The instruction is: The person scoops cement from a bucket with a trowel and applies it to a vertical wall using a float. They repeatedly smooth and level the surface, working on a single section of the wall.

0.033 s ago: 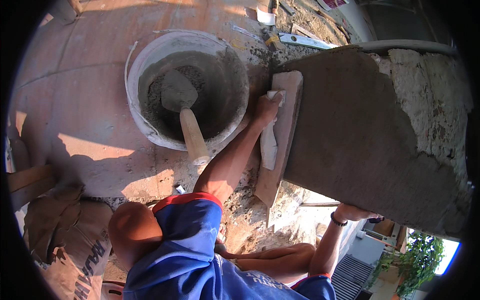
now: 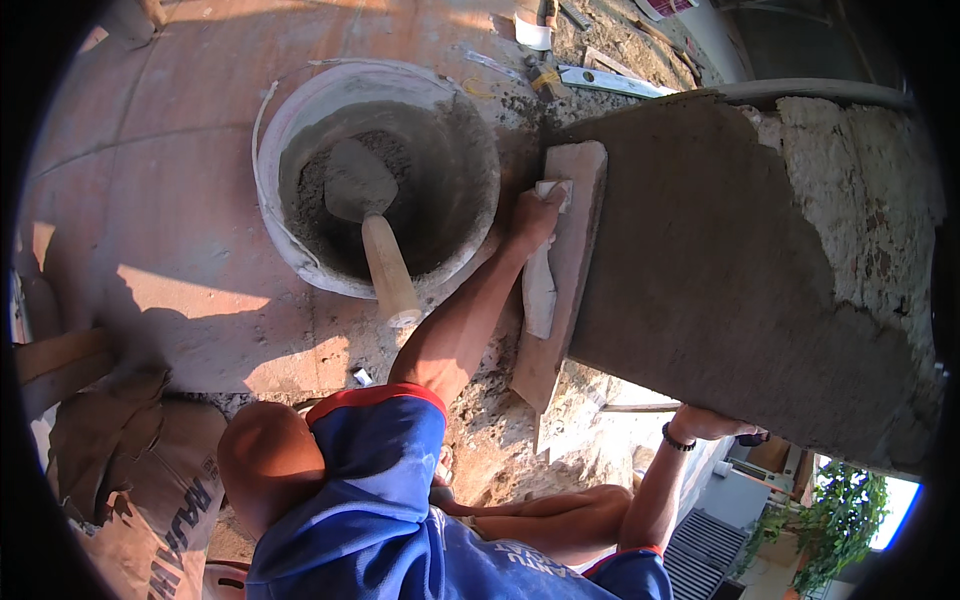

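Observation:
My left hand (image 2: 537, 215) is closed round the upper end of the pale handle of a long plastering float (image 2: 560, 345). The float stands along the left edge of a wall face coated in wet grey mortar (image 2: 710, 260). Lower right, my right hand (image 2: 708, 423), with a dark bracelet at the wrist, lies against the lower edge of that wall. Its fingers are mostly hidden there. Left of the float stands a white bucket (image 2: 268, 190) partly filled with mortar. A trowel (image 2: 388, 262) rests in it, its blade on the mortar and its wooden handle over the rim.
A spirit level (image 2: 612, 82) lies at the back beside rubble. Torn paper sacks (image 2: 165, 480) are at the lower left. Bare rough wall (image 2: 840, 190) shows at the right, past the mortar. A leafy plant (image 2: 845, 520) hangs at the lower right.

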